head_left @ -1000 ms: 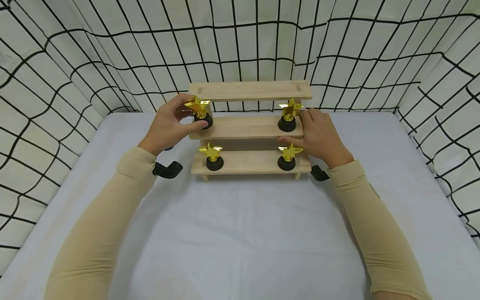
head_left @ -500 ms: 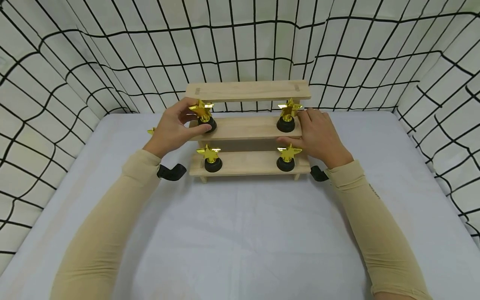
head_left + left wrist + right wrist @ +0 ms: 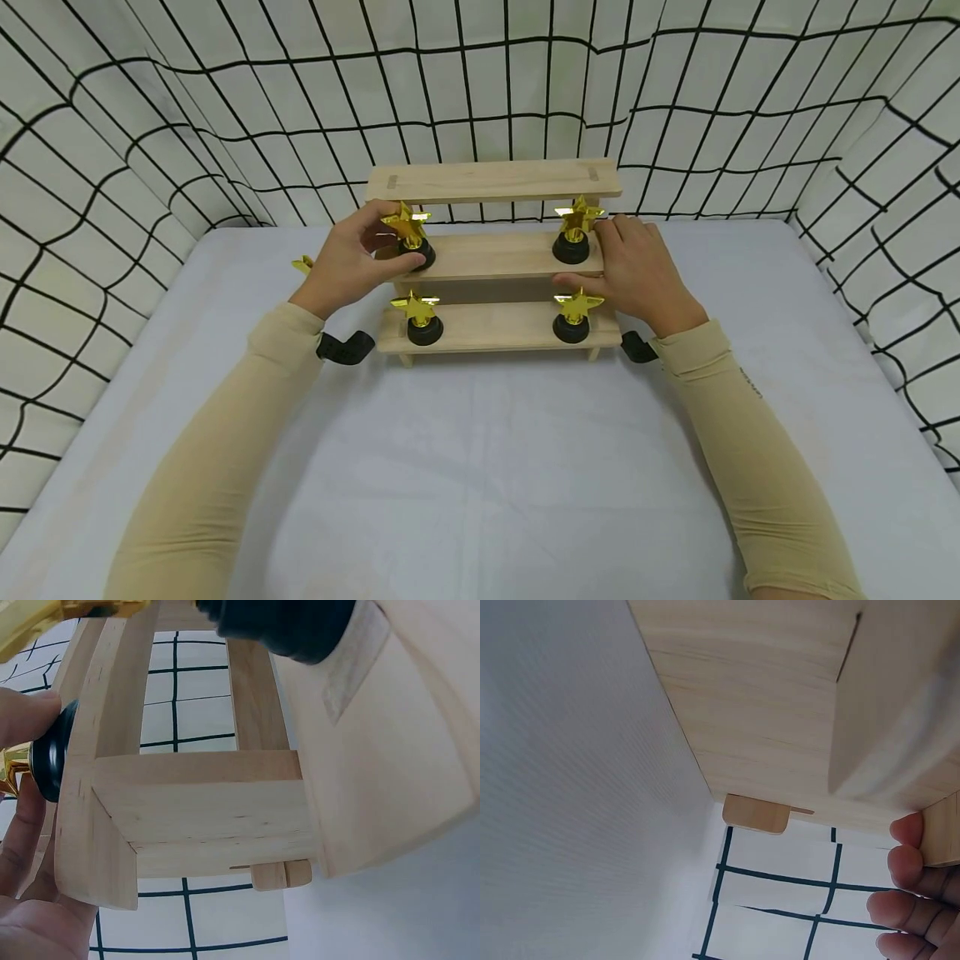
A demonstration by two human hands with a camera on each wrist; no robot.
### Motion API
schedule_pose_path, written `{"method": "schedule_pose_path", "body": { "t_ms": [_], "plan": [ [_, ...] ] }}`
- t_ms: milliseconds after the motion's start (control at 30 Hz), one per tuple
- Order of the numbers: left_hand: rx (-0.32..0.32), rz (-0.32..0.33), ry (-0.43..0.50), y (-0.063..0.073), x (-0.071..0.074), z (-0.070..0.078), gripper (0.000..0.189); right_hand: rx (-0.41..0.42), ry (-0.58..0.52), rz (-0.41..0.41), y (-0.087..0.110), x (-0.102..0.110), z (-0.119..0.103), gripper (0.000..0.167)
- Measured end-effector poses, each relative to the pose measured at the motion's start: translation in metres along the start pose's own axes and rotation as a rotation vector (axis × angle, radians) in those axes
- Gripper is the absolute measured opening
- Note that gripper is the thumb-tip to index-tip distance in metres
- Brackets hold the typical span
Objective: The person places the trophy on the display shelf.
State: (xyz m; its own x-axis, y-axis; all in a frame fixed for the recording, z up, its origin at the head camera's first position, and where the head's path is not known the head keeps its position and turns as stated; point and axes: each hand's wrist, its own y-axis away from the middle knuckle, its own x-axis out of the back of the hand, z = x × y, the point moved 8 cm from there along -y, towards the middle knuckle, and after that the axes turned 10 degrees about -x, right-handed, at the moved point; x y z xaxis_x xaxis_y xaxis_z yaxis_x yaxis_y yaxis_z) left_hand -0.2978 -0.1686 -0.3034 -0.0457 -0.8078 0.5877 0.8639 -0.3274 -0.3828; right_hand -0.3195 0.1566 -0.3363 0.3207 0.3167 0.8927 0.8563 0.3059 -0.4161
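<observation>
A three-tier wooden display shelf (image 3: 491,258) stands on a white-covered table. My left hand (image 3: 352,262) pinches a gold star trophy (image 3: 408,227) by its black base at the left end of the middle tier; in the left wrist view, that base (image 3: 51,754) sits against the board's edge. My right hand (image 3: 641,271) grips the right end of the middle tier, its fingertips (image 3: 906,866) curled at the board's end in the right wrist view. Beside it stands another star trophy (image 3: 573,233). The bottom tier bears a left trophy (image 3: 420,317) and a right trophy (image 3: 574,317).
Behind my left wrist, a gold tip (image 3: 302,264) of a mostly hidden object shows. The shelf's top board (image 3: 495,180) bears nothing. Black wire grid (image 3: 510,83) encloses the back and sides. White cloth (image 3: 480,467) covers the table in front.
My left hand has moved right and slightly down with the trophy, bringing it farther onto the middle tier. A gold tip has come into sight behind the left wrist. My right hand stays put.
</observation>
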Motion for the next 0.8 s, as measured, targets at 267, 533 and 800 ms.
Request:
{"method": "schedule_pose_path", "body": {
  "t_ms": [267, 533, 800],
  "plan": [
    [0.008, 0.0, 0.008, 0.001, 0.0, -0.004, 0.056, -0.011, 0.006, -0.013, 0.0, -0.001, 0.0, 0.082],
    [-0.005, -0.004, 0.017, 0.002, 0.004, -0.001, 0.058, 0.011, -0.023, 0.019, 0.0, 0.001, -0.001, 0.115],
    [0.012, -0.005, -0.005, 0.008, 0.016, 0.0, 0.058, 0.012, -0.018, 0.009, 0.001, 0.001, -0.002, 0.102]
  ]
}}
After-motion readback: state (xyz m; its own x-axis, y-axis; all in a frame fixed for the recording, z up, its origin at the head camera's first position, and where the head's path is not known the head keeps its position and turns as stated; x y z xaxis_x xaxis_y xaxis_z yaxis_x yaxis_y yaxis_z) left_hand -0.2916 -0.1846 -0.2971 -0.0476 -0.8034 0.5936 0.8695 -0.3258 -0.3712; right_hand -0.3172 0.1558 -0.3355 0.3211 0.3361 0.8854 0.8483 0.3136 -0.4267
